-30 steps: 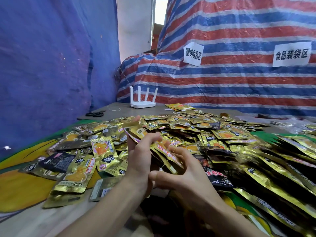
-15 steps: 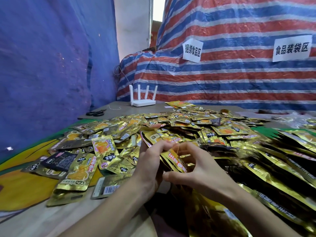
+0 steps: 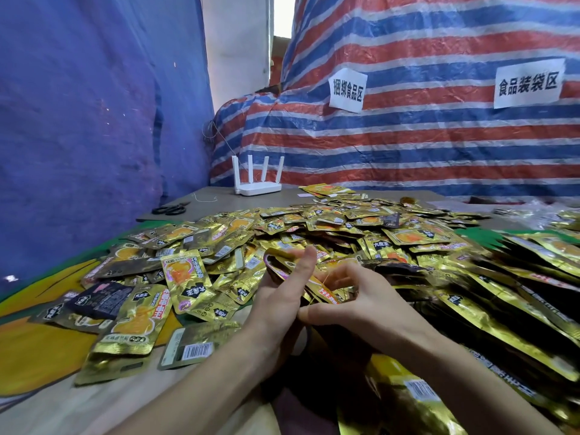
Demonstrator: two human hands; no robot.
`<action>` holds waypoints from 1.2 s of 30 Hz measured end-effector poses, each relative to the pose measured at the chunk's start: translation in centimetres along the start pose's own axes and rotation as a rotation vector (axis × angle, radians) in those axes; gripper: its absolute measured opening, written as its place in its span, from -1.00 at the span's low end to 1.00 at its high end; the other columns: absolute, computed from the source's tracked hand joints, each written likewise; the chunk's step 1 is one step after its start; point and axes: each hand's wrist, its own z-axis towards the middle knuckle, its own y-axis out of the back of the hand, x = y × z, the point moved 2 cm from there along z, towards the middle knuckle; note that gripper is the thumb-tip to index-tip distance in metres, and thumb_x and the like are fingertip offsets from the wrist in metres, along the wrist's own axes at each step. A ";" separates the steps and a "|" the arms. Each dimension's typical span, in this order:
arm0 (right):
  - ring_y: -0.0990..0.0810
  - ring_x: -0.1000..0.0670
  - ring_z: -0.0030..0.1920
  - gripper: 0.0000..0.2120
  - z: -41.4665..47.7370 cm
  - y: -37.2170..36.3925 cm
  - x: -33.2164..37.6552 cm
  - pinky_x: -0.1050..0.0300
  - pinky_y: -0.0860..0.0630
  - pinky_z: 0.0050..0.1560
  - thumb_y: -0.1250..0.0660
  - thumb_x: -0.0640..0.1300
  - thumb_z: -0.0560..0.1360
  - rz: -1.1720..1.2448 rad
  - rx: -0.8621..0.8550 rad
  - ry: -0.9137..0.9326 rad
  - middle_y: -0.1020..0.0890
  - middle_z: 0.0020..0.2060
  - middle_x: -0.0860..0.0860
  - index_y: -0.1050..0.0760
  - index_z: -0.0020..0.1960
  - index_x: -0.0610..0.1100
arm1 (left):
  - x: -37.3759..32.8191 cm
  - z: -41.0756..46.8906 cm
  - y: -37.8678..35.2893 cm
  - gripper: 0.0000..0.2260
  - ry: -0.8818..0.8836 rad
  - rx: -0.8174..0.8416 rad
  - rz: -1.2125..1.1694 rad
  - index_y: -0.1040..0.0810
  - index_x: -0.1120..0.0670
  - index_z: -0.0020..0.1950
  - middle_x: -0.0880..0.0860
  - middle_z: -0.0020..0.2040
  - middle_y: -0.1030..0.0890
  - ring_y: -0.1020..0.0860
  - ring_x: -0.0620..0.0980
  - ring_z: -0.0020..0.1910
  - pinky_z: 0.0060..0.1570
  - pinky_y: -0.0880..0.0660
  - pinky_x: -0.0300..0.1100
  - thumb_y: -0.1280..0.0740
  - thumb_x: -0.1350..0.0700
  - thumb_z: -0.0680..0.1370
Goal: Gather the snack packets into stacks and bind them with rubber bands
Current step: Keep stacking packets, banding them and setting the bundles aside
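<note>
Two bare hands working at the near edge of a table [image 3: 219, 200] heaped with gold foil snack packets [image 3: 361, 227].

The left hand [image 3: 279, 304] is gripping a small stack of packets [image 3: 323, 293] edge-on, just above the tabletop at the near middle of the heap. One finger is lying straight along the stack's near face; the thumb is hidden behind it.

The right hand [image 3: 361, 304] is meeting the stack from the other side, with its fingers curled and pinching a thin yellow rubber band [image 3: 325, 281] that is running across the stack. How many turns it makes cannot be told.

Loose packets are lying flat to the left, one of them showing a barcode [image 3: 196, 351]. A long overlapping row of packets [image 3: 502, 309] is running along the right.

At the far end of the table a white four-antenna router [image 3: 258, 187] is standing beside a pair of black scissors [image 3: 169, 210].

Behind them a red, white and blue striped tarp [image 3: 423, 146] is carrying two white paper signs [image 3: 347, 89] (Chinese lettering). A blue tarp [image 3: 88, 120] is hanging on the left.
</note>
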 end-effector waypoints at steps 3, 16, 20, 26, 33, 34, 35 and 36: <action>-0.66 0.18 -0.10 -0.30 0.0 0.0 -0.1 0.22 -0.61 -0.19 -0.55 0.14 -0.05 0.132 0.088 -0.054 -0.63 0.00 0.09 -0.56 0.08 0.03 | 0.1 0.1 -0.7 -0.55 -0.017 0.015 -0.051 -0.68 -0.04 -0.09 0.17 -0.15 -0.73 -0.70 0.14 -0.26 -0.24 -0.64 -0.02 -0.51 -0.24 0.13; -0.57 0.18 -0.20 -0.50 -1.0 -0.7 0.9 0.19 -0.51 -0.19 -0.48 0.41 0.08 -0.124 -0.521 0.306 -0.60 -0.30 0.16 -0.51 -0.26 0.04 | -1.6 0.4 -0.2 -0.32 -0.143 -0.127 -0.145 -0.61 0.20 0.19 0.24 -0.03 -0.72 -0.72 0.21 -0.13 -0.20 -0.67 0.03 -0.45 -0.29 0.29; -0.52 0.25 0.01 -0.35 -0.6 -0.3 0.5 0.37 -0.42 -0.10 -0.46 0.44 0.10 -0.155 -0.346 0.276 -0.55 -0.02 0.22 -0.45 0.08 0.16 | -1.9 0.2 -0.1 -0.32 -0.183 -0.143 -0.142 -0.64 0.16 0.14 0.23 -0.07 -0.72 -0.72 0.24 -0.13 -0.13 -0.67 0.12 -0.45 -0.33 0.25; -0.56 0.19 0.26 -0.41 0.0 -0.3 0.7 -0.02 -0.54 0.29 -0.62 0.02 0.30 0.015 0.025 0.292 -0.57 0.25 0.30 -0.52 0.28 0.14 | -1.7 -0.1 -0.4 -0.59 -0.130 -0.129 -0.143 -0.69 -0.03 -0.09 0.08 -0.14 -0.74 -0.73 0.12 -0.18 -0.27 -0.66 -0.01 -0.44 -0.30 0.26; -0.65 0.06 -0.01 -0.51 -0.7 -0.2 1.2 -0.07 -0.65 0.02 -0.51 0.11 0.22 -0.091 0.033 0.179 -0.61 0.08 0.17 -0.38 0.06 0.21 | -1.9 -0.4 -1.2 -0.45 0.049 -0.058 -0.154 -0.61 0.16 0.22 0.22 -0.05 -0.72 -0.72 0.22 -0.19 -0.37 -0.63 0.00 -0.44 -0.22 0.43; -0.65 0.05 -0.14 -0.50 -0.8 0.1 1.4 -0.01 -0.66 -0.13 -0.51 0.09 0.21 -0.117 0.059 0.120 -0.60 0.04 0.13 -0.37 0.06 0.20 | -1.9 -0.6 -1.3 -0.44 0.075 -0.036 -0.127 -0.60 0.15 0.24 0.20 -0.12 -0.73 -0.71 0.18 -0.29 -0.47 -0.58 -0.08 -0.46 -0.21 0.41; -0.62 0.07 -0.27 -0.50 -0.9 0.5 1.7 0.07 -0.61 -0.29 -0.50 0.08 0.18 -0.132 0.072 0.055 -0.59 -0.01 0.08 -0.37 0.05 0.17 | -1.8 -0.7 -1.5 -0.39 0.109 0.004 -0.120 -0.57 0.14 0.29 0.19 -0.15 -0.73 -0.70 0.16 -0.34 -0.50 -0.55 -0.12 -0.47 -0.21 0.38; -0.57 0.09 -0.35 -0.49 -0.9 1.1 2.0 0.11 -0.53 -0.37 -0.48 0.09 0.15 -0.151 0.058 0.006 -0.60 -0.07 0.04 -0.37 0.03 0.14 | -1.7 -0.6 -1.8 -0.29 0.132 0.064 -0.125 -0.51 0.13 0.38 0.18 -0.12 -0.72 -0.70 0.14 -0.32 -0.47 -0.56 -0.13 -0.48 -0.24 0.35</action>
